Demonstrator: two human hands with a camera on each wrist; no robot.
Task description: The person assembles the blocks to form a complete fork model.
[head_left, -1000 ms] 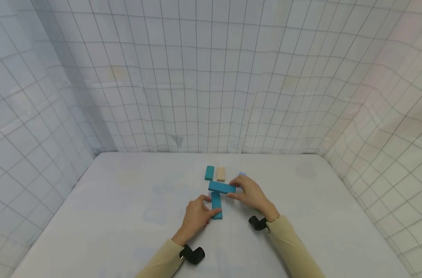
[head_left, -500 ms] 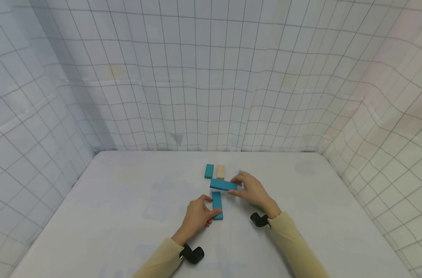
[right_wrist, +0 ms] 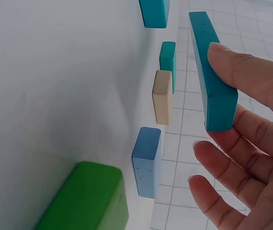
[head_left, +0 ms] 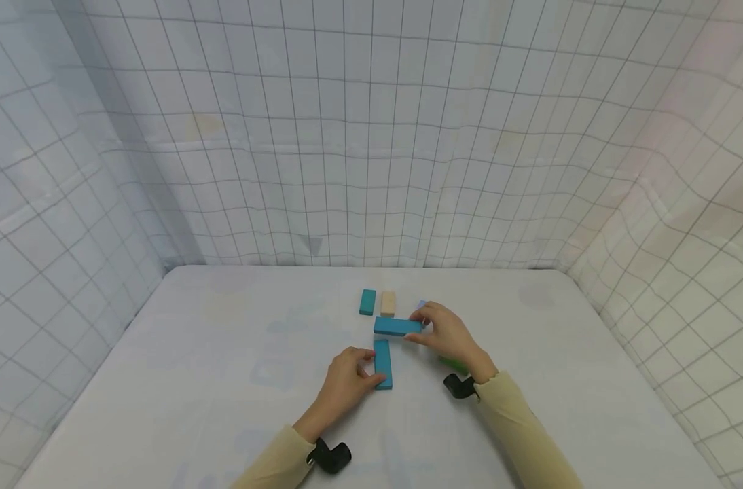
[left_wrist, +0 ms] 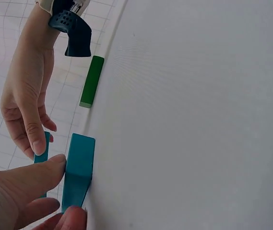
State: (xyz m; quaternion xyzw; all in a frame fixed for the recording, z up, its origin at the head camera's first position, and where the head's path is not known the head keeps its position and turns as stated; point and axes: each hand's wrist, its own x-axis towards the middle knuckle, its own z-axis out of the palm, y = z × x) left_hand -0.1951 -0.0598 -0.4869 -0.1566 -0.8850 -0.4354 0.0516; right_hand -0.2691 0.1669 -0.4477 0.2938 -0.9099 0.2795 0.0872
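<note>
Two long blue blocks are at the hands. One blue block [head_left: 382,365] lies on the white table, its long side running away from the person. My left hand [head_left: 343,380] holds it from the left, thumb toward the near end and fingers toward the far end. In the left wrist view the thumb meets one edge of this block [left_wrist: 80,167]. My right hand [head_left: 441,336] pinches the other blue block [head_left: 398,327] by its right end. This second block is held crosswise above the table, beyond the first one; the right wrist view shows the thumb on its face.
Farther back stand a small teal block [head_left: 368,302] and a beige block [head_left: 388,303]. A light blue block [right_wrist: 146,158] is partly hidden behind the right hand in the head view. A green block [head_left: 454,365] lies under the right wrist. Gridded white curtains [head_left: 371,136] surround the table.
The blue block in my right hand has shifted slightly right and now hangs apart from the lying one. My left thumb has drawn back a little toward the lying block's left edge.
</note>
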